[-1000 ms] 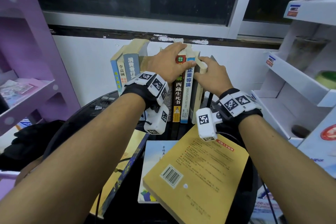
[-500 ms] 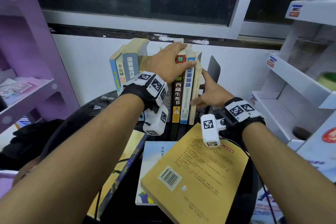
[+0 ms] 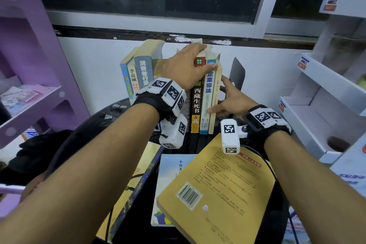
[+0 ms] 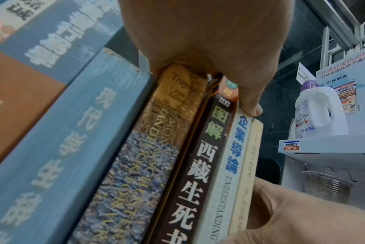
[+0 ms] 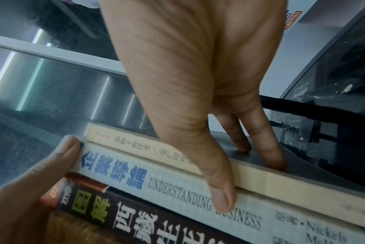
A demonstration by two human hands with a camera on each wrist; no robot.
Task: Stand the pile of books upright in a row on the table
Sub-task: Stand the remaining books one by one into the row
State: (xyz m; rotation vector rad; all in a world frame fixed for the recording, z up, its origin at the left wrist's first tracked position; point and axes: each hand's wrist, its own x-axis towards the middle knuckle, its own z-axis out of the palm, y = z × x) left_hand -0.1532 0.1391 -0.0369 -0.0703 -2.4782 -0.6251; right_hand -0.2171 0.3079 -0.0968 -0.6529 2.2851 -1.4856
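Observation:
Several books stand upright in a row (image 3: 197, 103) at the back of the black round table (image 3: 111, 113). My left hand (image 3: 186, 69) lies over their tops, fingers curled behind, thumb (image 4: 251, 109) on the blue-lettered spine (image 4: 235, 145). A thin cream book (image 3: 214, 95) ends the row on the right. My right hand (image 3: 231, 103) presses straight fingers (image 5: 271, 148) against its outer cover, thumb (image 5: 221, 198) across the spines. A yellow book (image 3: 217, 194) lies flat in front on a pale blue one (image 3: 170, 174). Another flat book (image 3: 138, 174) lies to their left.
A grey bookend (image 3: 236, 73) stands just right of the row, behind my right hand. A purple shelf (image 3: 29, 95) is on the left and white shelves (image 3: 326, 85) with a white bottle (image 4: 319, 112) on the right. The wall and window are close behind.
My right hand slid from the top of the cream book down to its lower side. That book now stands flush against the row. The left hand stayed put.

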